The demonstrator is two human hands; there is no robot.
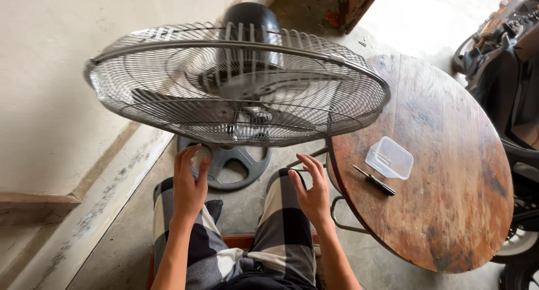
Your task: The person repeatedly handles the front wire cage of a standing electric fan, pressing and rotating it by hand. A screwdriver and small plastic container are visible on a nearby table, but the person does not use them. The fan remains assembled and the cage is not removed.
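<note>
Left hand (pixel 188 184) and right hand (pixel 312 192) raised empty, fingers spread, beneath round wire-mesh fan grille (pixel 236 88), beside worn round wooden table (pixel 449 211).

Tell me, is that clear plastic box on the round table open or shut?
Open. The clear plastic box on the round wooden table shows no lid, and nothing can be seen inside it.

Both hands up in front, open and empty. Left hand (pixel 189 184) with fingers up and a bit spread. Right hand (pixel 312 190) the same, palm facing left.
</note>
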